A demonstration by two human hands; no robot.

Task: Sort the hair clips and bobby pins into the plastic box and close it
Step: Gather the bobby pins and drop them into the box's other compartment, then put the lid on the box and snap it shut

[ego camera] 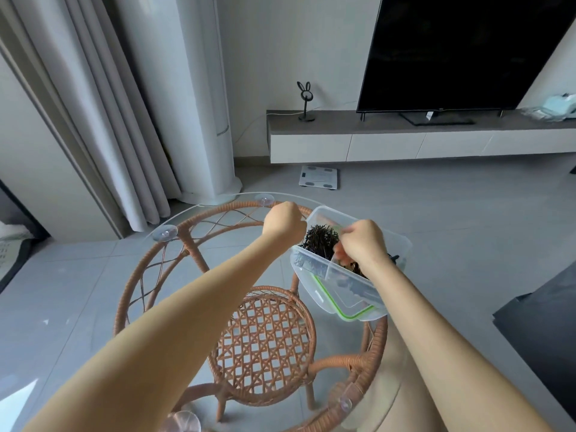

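A clear plastic box [396, 241] sits at the far right of the glass table top. A dense heap of dark bobby pins [321, 241] fills its left part, and dark hair clips [357, 269] lie in its right part. The clear lid with a green seal [349, 311] lies against the box's near side. My left hand [282, 224] is curled at the box's far left corner and grips the rim there; its fingertips are hidden. My right hand [361, 244] reaches down into the box with curled fingers, pinching hair clips next to a clear divider [329, 269].
The round glass top [199, 210] rests on a rattan frame [187, 244] with suction cups and a woven lower shelf [265, 344]. Beyond are a grey tiled floor, a bathroom scale [318, 177], curtains, a low TV cabinet [405, 141] and a dark sofa edge [545, 322] at right.
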